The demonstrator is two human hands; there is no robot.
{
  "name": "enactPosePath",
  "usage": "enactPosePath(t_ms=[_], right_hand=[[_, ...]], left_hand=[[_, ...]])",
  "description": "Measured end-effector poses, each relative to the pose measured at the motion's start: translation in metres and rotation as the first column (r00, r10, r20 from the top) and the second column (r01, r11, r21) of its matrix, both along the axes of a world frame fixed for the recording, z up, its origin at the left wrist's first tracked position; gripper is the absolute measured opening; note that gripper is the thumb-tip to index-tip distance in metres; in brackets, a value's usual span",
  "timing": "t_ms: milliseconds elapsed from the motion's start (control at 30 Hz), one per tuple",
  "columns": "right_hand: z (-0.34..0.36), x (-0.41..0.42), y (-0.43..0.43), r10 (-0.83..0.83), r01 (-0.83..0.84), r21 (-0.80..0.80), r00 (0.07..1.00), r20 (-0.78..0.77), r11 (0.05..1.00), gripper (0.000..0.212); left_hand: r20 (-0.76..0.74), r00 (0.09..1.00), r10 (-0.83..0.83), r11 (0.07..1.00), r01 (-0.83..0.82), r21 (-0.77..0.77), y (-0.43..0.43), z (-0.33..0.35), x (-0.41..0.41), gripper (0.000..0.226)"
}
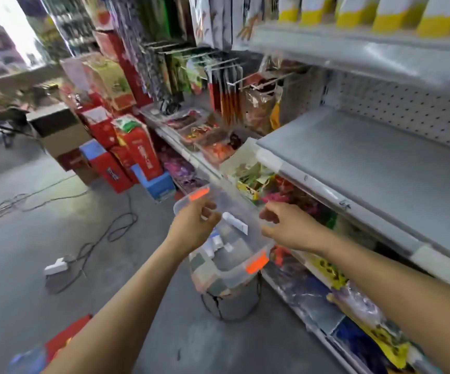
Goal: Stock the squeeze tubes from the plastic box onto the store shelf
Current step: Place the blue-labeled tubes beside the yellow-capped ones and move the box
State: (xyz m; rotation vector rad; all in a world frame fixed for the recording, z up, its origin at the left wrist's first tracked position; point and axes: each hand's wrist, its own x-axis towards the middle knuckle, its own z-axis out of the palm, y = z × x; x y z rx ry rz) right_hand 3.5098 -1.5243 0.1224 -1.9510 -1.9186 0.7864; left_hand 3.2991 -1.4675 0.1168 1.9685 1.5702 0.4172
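Between left hand (191, 228) and right hand (291, 228), plastic box (232, 275)

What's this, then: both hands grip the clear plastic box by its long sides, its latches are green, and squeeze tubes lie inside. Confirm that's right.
One detail is wrong. The head view shows that the latches on the plastic box are orange, not green. The rest stands: the left hand and right hand grip its long sides, and squeeze tubes lie inside.
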Motion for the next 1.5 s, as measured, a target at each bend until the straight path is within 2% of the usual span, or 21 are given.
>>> enactPosePath(t_ms=[133,267,367,500,567,667,733,833,900,1000,1100,1233,1367,1500], right_hand=[[-0.058,-0.003,0.065,0.015,-0.021,-0.133,0.999,-0.045,0.991,0.025],[-0.121,-0.007,0.14,0.032,-0.057,-0.261,0.995,-0.098,0.964,0.014],[-0.177,-0.016,0.195,-0.021,-0.039,-0.369,0.987,-0.157,0.929,0.013],[-0.265,-0.032,0.247,-0.087,0.002,-0.502,0.986,-0.145,0.865,0.014],[-0.302,-0.04,0.264,-0.088,0.005,-0.548,0.988,-0.126,0.837,0.011],[-0.355,-0.052,0.284,-0.139,0.045,-0.607,0.984,-0.11,0.793,0.012],[-0.379,-0.057,0.292,-0.181,0.066,-0.635,0.976,-0.119,0.77,0.016],[-0.411,-0.065,0.31,-0.25,0.072,-0.653,0.951,-0.184,0.754,0.021],[-0.423,-0.071,0.316,-0.369,0.123,-0.69,0.903,-0.22,0.714,0.022],[-0.436,-0.08,0.318,-0.55,0.173,-0.78,0.798,-0.247,0.601,0.006],[-0.44,-0.081,0.319,-0.526,0.162,-0.774,0.815,-0.245,0.612,0.012],[-0.435,-0.073,0.321,-0.558,0.143,-0.809,0.79,-0.254,0.57,0.02],[-0.417,-0.064,0.311,-0.659,0.098,-0.867,0.693,-0.292,0.488,0.019],[-0.392,-0.056,0.288,-0.677,0.106,-0.854,0.662,-0.322,0.51,0.021]], left_hand=[[0.057,0.989,0.135,0.978,-0.123,-0.17,0.059,-0.057,-0.014,0.023],[0.132,0.944,0.301,0.902,-0.237,-0.361,0.117,-0.125,-0.005,0.023],[0.155,0.873,0.462,0.795,-0.33,-0.508,0.159,-0.181,0.008,0.029],[0.065,0.784,0.617,0.618,-0.431,-0.658,0.202,-0.261,0.024,0.036],[0.003,0.756,0.655,0.547,-0.471,-0.692,0.215,-0.301,0.029,0.037],[-0.099,0.681,0.726,0.435,-0.566,-0.701,0.228,-0.355,0.034,0.059],[-0.142,0.631,0.763,0.398,-0.631,-0.666,0.233,-0.372,0.036,0.069],[-0.156,0.522,0.838,0.323,-0.707,-0.629,0.243,-0.404,0.038,0.068],[-0.184,0.491,0.852,0.284,-0.728,-0.623,0.246,-0.418,0.038,0.065],[-0.261,0.511,0.819,0.261,-0.738,-0.623,0.248,-0.43,0.038,0.06],[-0.262,0.515,0.816,0.254,-0.727,-0.638,0.252,-0.437,0.037,0.058],[-0.143,0.446,0.883,0.23,-0.678,-0.698,0.251,-0.44,0.039,0.054],[-0.05,0.345,0.937,0.18,-0.602,-0.778,0.243,-0.425,0.044,0.047],[0.11,0.287,0.952,0.245,-0.493,-0.835,0.228,-0.387,0.05,0.037]])
